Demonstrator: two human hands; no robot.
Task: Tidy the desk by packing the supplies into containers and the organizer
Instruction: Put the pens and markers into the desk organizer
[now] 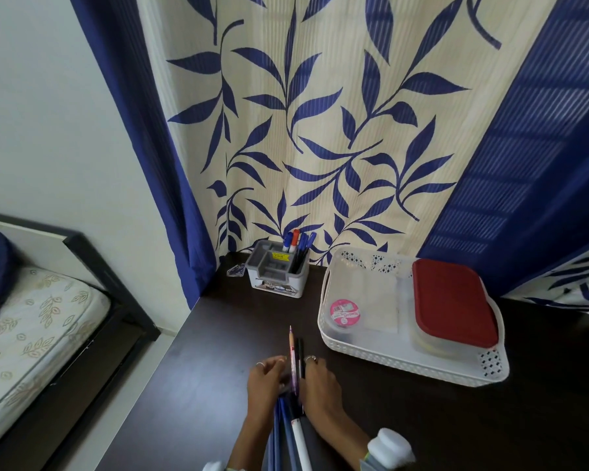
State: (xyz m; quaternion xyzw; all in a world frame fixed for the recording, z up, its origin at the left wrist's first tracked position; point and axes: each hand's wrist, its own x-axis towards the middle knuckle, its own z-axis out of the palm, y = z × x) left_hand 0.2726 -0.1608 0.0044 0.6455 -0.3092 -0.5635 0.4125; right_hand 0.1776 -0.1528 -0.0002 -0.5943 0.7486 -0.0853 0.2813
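A bundle of pens and pencils (295, 362) lies lengthwise on the dark desk (218, 334), tips pointing away from me. My left hand (265, 380) holds the bundle from the left and my right hand (320, 385) holds it from the right, fingers curled around it. A grey and white desk organizer (276, 274) stands at the back of the desk with several pens (298, 246) upright in its right compartment. A white perforated tray (412, 365) sits to the right, holding a red-lidded container (453, 300) and a small round tub with a pink lid (343, 313).
A small clear object (236, 270) lies left of the organizer by the curtain. A blue leaf-patterned curtain (320, 130) hangs behind the desk. A bed (31, 334) with a dark frame stands to the left, below the desk edge.
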